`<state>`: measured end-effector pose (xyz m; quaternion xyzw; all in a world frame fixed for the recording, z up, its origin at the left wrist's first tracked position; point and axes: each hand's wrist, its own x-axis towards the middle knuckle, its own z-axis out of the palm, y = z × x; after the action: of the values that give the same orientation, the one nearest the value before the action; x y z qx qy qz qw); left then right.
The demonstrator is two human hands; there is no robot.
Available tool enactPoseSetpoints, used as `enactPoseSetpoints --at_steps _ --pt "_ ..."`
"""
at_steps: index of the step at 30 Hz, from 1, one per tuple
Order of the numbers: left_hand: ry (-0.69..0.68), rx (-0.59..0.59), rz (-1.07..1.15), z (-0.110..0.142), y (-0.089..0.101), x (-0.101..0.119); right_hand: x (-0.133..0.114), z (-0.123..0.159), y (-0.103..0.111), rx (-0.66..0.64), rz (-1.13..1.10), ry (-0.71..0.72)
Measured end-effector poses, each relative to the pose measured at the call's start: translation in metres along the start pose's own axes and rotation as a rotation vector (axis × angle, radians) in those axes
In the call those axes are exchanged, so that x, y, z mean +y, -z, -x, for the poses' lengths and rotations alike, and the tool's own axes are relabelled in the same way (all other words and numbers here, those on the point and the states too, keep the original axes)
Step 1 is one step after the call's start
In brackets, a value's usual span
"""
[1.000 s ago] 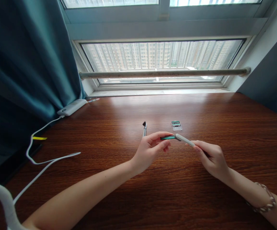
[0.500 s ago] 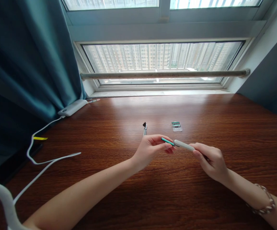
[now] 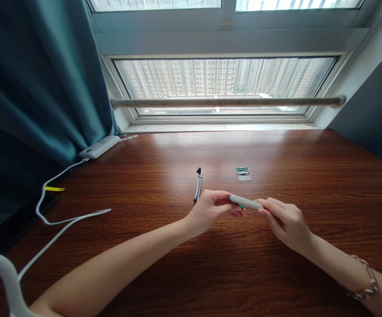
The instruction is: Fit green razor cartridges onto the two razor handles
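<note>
Pale handle (image 3: 247, 202) between hands over table (image 3: 178, 281), long axis roughly left-right, dipping rightward in view. Right hand (image 3: 288, 220) clamped on right end. Left hand (image 3: 207, 212) nearer left end, pinching green-edged piece (image 3: 240, 205) there; attachment can't tell.

The handle (image 3: 246, 202), slim, smooth and pale, slants right of and below the frame's centre, its right end slightly lower. A green-and-dark cartridge (image 3: 240, 205) crosses behind its left end, showing on either side; whether the two are joined cannot be told.
</note>
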<state>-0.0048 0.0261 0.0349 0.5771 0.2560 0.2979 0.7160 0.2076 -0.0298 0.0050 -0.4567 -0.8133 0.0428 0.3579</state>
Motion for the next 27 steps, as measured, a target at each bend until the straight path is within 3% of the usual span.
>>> enactPoseSetpoints --at_steps 9,16,24,27 --pt "0.047 -0.064 0.032 0.0002 -0.0021 -0.0030 0.0024 -0.0009 -0.0022 -0.001 0.021 -0.032" --pt "0.010 -0.034 0.038 0.0007 -0.0021 -0.0029 -0.0001 -0.0001 -0.0019 -0.031 0.077 0.021" --pt "-0.020 0.004 0.356 -0.0025 -0.0018 -0.0048 0.0033 -0.0018 -0.0019 0.030 0.012 -0.086" --pt "-0.073 0.039 0.302 -0.0029 -0.0004 -0.0057 -0.0006 -0.0034 -0.0012 0.052 -0.102 -0.162"
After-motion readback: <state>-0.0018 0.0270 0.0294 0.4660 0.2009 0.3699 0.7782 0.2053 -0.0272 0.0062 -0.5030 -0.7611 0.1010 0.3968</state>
